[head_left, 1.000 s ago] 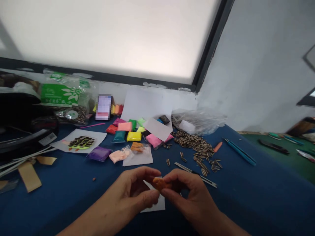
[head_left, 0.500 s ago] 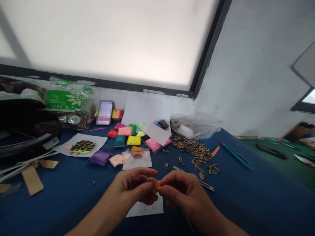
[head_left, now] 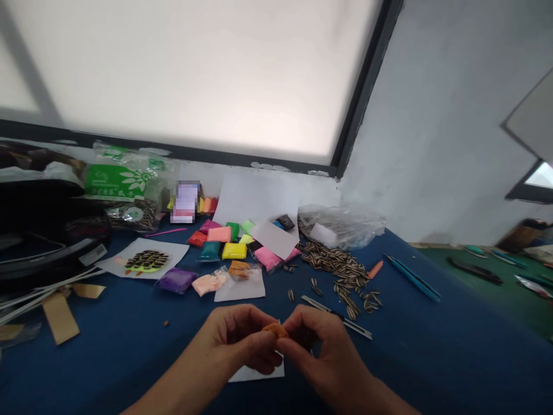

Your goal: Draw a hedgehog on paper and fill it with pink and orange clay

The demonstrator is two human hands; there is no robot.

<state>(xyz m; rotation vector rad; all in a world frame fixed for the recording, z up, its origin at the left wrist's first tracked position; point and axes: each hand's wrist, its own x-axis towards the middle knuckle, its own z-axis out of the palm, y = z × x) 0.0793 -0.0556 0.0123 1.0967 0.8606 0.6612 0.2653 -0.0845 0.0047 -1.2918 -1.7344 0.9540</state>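
Observation:
A small lump of orange modelling clay point(head_left: 275, 329) is pinched between my two hands, low in the middle of the head view. My left hand point(head_left: 242, 337) grips it from the left with thumb and fingers. From the right, the thumb and fingertips of my right hand point(head_left: 317, 340) press on its other side. Beneath the hands lies a white paper point(head_left: 259, 373), mostly covered by them. Just beyond, an opened bag of orange clay point(head_left: 239, 270) rests on another white sheet point(head_left: 250, 290), beside a pack of pale peach clay point(head_left: 209, 282).
Sunflower seeds point(head_left: 334, 265) are heaped to the right, near a utility knife point(head_left: 337, 317) and blue tweezers point(head_left: 412, 276). Coloured clay packs point(head_left: 234, 251) spread behind. At left are a seed-covered hedgehog picture point(head_left: 147, 262), a purple pack point(head_left: 177, 280) and cardboard scraps point(head_left: 60, 318).
The orange clay now looks more compact and flatter between my fingers. My hands have drawn slightly closer together, and the view has shifted a little.

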